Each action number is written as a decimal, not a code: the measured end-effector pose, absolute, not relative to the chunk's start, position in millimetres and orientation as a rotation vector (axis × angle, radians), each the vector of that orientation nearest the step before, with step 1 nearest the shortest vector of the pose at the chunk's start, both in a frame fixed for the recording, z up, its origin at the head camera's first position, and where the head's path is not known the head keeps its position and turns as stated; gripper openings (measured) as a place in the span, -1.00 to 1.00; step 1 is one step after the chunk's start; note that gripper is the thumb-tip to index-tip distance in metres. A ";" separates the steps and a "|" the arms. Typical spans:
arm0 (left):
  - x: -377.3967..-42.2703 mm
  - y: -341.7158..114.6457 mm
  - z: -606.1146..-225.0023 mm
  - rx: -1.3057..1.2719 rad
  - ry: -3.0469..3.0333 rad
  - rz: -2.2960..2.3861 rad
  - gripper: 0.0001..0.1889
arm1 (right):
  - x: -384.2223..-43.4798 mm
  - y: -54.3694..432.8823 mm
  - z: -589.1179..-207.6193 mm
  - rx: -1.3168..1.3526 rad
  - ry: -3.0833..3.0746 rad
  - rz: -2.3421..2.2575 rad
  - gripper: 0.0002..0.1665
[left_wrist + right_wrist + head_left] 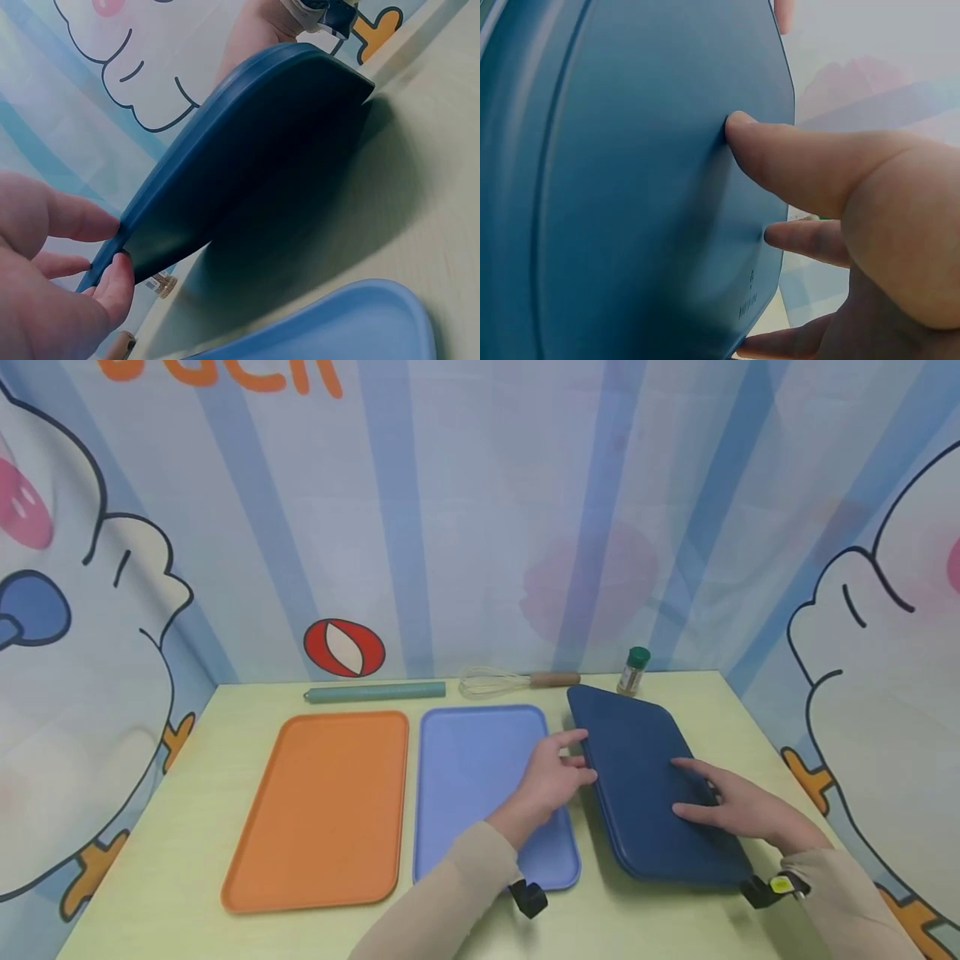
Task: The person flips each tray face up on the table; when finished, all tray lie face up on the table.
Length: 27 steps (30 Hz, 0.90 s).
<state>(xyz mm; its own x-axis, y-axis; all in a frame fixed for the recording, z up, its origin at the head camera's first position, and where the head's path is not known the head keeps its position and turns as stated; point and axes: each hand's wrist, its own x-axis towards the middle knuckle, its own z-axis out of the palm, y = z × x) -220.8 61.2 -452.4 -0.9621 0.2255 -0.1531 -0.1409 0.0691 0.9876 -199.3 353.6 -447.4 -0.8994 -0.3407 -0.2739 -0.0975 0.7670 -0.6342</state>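
A dark blue tray (637, 777) stands tilted over the right part of the table, its left side raised. My left hand (551, 777) pinches that raised left edge between thumb and fingers, as the left wrist view shows, with the shaded side of the tray (262, 150) beneath. On the tray's upper face rests my right hand (738, 806), fingers spread near the right edge. The right wrist view has its thumb (780, 150) and fingertips touching that face, where small raised marks show.
A light blue tray (480, 777) lies partly under my left arm, and an orange tray (322, 810) beside it. Along the back are a green rolling-pin-like rod (375, 692), a whisk (517, 682) and a green-capped spice jar (633, 672). A printed curtain (480, 527) encloses the table.
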 end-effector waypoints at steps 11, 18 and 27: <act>-222.2 61.4 -447.3 0.108 2.084 1.985 -0.35 | -196.3 334.0 -432.5 -0.514 2.631 -0.927 0.00; -224.1 62.6 -442.3 0.131 2.090 1.999 -0.38 | -190.5 314.4 -418.8 -0.661 2.725 -0.910 -0.15; -226.7 63.6 -437.2 0.163 2.080 2.022 -0.45 | -187.4 292.9 -403.7 -0.831 2.781 -0.864 -0.23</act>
<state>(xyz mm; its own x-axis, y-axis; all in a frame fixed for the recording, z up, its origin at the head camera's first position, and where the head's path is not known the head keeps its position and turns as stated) -226.7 63.6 -437.2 -0.9662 0.2417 -0.0902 -0.0833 0.0385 0.9958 -187.4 292.9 -403.7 -0.8436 -0.5344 0.0524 -0.4700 0.6876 -0.5535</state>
